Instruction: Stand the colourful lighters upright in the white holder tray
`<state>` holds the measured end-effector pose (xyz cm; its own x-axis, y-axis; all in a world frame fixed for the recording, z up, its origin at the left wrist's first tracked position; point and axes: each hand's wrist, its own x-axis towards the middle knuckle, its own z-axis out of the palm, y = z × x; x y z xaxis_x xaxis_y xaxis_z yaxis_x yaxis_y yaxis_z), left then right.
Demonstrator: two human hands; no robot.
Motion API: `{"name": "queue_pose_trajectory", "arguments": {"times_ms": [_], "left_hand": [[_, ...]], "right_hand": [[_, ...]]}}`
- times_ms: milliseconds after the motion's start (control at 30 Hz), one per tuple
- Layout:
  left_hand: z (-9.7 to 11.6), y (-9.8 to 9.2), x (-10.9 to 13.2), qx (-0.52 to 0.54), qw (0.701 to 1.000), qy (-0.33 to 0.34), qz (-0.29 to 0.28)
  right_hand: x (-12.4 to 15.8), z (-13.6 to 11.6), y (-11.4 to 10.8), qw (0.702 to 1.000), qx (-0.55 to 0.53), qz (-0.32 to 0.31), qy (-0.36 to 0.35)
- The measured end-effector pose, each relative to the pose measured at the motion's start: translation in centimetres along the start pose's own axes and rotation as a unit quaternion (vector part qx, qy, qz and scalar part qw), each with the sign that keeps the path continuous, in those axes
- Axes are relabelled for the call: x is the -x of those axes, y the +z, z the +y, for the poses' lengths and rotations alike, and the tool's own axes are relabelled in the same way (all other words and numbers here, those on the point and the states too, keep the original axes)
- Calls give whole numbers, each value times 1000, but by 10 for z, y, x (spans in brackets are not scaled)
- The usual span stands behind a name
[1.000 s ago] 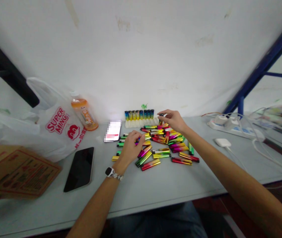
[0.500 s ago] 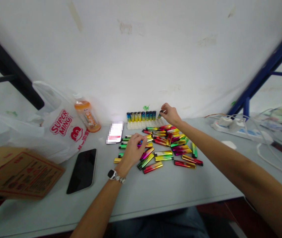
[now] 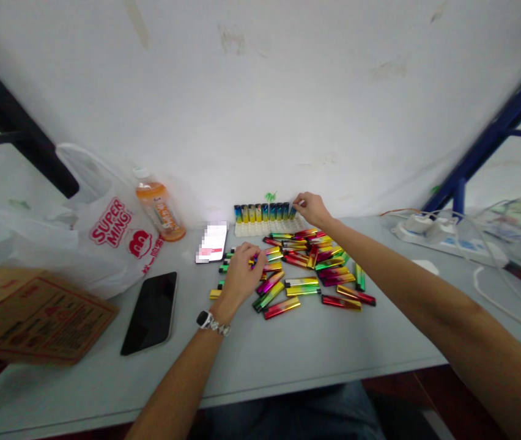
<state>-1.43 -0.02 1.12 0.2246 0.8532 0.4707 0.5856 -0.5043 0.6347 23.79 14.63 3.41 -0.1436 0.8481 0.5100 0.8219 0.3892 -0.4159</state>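
A white rack stands against the wall, with a row of blue-and-yellow lighters upright in it. At the row's right end my right hand pinches the top of another blue-and-yellow lighter, which stands nearly upright beside the others. My left hand, wearing a watch and bracelet, is closed low over the left part of the lighter pile; a bit of blue and yellow lighter shows at its fingertips. Shiny red, green, gold and purple lighters lie scattered on the table between my hands.
A lit phone lies left of the rack and a dark phone nearer me. A cardboard box, plastic bag and orange drink bottle stand at left. A power strip with cables lies at right.
My right hand has moved slightly left and brought its lighter from a tilt to nearly upright against the row's end. My left hand has shifted slightly, staying over the pile.
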Motion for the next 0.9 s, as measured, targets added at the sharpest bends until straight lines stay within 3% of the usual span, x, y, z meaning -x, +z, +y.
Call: {"name": "queue_pose_trajectory", "arguments": {"times_ms": [167, 300, 433, 600, 700, 900], "left_hand": [[-3, -2, 0, -11, 998, -27, 58], [-5, -6, -1, -4, 993, -49, 104], [-5, -7, 0, 3, 992, -55, 112], [-5, -8, 0, 20, 993, -54, 107], [-4, -10, 0, 14, 992, -59, 112], [-8, -10, -1, 5, 990, -70, 119]], "right_hand": [[19, -12, 5, 991, 123, 38, -41], [38, -16, 10, 980, 194, 10, -45], [46, -15, 9, 974, 225, -22, -29], [52, -28, 3, 979, 197, -42, -24], [65, -48, 0, 987, 135, -56, -60], [90, -86, -1, 963, 53, -189, -186]]}}
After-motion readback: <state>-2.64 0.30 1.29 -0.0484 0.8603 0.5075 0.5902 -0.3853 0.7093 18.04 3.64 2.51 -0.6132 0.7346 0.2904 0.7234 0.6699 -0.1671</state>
